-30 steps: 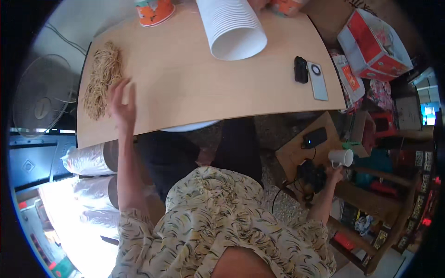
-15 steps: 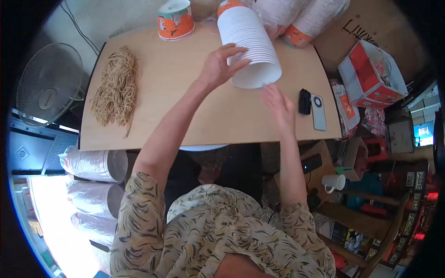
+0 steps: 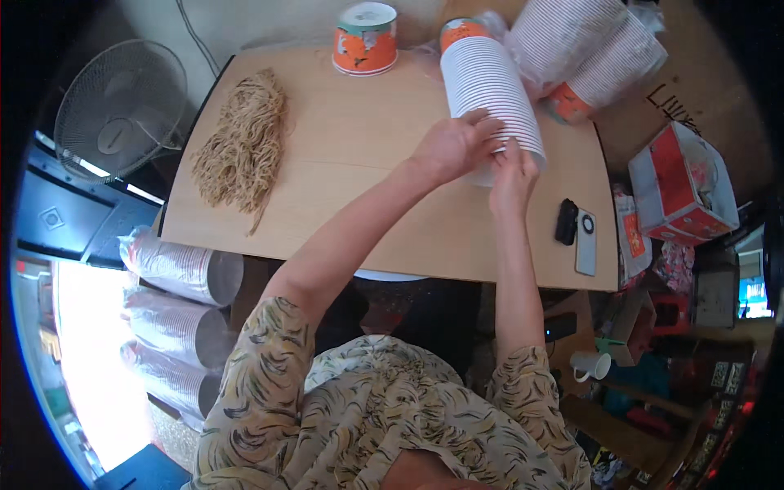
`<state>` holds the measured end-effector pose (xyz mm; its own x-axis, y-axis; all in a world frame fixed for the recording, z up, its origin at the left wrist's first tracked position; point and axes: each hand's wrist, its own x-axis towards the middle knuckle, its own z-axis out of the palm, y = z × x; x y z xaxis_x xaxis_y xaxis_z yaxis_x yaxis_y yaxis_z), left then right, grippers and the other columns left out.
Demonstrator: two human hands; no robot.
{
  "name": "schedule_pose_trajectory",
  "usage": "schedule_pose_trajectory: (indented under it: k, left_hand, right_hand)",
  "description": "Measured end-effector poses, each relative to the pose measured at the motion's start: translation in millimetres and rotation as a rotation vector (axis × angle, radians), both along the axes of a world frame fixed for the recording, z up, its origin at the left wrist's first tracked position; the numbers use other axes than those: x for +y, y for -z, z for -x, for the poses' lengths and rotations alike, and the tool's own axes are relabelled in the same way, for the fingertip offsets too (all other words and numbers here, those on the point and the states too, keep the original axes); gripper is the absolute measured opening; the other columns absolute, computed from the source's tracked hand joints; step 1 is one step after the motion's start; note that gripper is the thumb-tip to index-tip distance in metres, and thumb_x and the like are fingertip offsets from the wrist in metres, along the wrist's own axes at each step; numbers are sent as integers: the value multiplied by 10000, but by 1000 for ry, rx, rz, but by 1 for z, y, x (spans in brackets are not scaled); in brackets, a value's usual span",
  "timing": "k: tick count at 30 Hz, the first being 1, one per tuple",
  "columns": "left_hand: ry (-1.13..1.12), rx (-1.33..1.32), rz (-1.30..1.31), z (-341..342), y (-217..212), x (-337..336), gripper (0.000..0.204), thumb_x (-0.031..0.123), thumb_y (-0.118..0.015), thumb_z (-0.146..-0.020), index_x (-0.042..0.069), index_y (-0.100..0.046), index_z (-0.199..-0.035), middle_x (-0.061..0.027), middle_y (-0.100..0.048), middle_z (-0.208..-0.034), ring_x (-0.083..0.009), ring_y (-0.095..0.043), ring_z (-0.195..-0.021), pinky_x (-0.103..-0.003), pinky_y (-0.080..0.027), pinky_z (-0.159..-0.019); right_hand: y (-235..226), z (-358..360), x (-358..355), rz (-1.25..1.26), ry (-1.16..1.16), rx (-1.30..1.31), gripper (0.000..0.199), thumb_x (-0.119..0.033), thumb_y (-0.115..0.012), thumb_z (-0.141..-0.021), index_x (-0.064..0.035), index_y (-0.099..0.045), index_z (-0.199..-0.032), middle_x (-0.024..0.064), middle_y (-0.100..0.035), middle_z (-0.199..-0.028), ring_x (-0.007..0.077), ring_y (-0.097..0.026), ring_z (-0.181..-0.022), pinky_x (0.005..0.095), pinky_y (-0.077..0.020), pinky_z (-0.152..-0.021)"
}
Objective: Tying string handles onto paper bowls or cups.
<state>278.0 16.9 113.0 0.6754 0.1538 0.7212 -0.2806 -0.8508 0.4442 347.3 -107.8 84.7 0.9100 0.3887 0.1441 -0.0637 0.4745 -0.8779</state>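
Observation:
A long stack of white paper cups [image 3: 488, 90] lies on its side on the wooden table [image 3: 359, 188]. My left hand [image 3: 452, 145] grips the near open end of the stack from the left. My right hand [image 3: 513, 173] pinches the rim of the same end from below. A single orange and white paper cup [image 3: 365, 38] stands upright at the far edge. A heap of dry yellow noodles [image 3: 243, 145] lies on the left part of the table.
More wrapped cup stacks [image 3: 586, 49] lie at the far right. A phone [image 3: 585, 242] and a small black device [image 3: 566, 221] rest near the right edge. A red carton [image 3: 679, 186], a fan [image 3: 118, 106] and bagged cup stacks [image 3: 175, 269] surround the table.
My left hand left the noodles and crossed to the cup stack. My right hand came up from below the table to the stack's open end. The view shifted toward the table.

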Motion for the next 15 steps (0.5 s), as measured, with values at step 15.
schedule_pose_trajectory:
  k: [15]
  left_hand:
    - [-92,117,9,-2,14,-28,350,283,-656,-925,98,-632,-1221,-222,-648,-1224,-411,-700,-912,-488,-591,-765]
  right_hand:
    - [-31,62,-58,456,484,-271,237,-95,-641,-867,114,-671,-975,58,-683,-799,115,-622,-746,317,-510,-681]
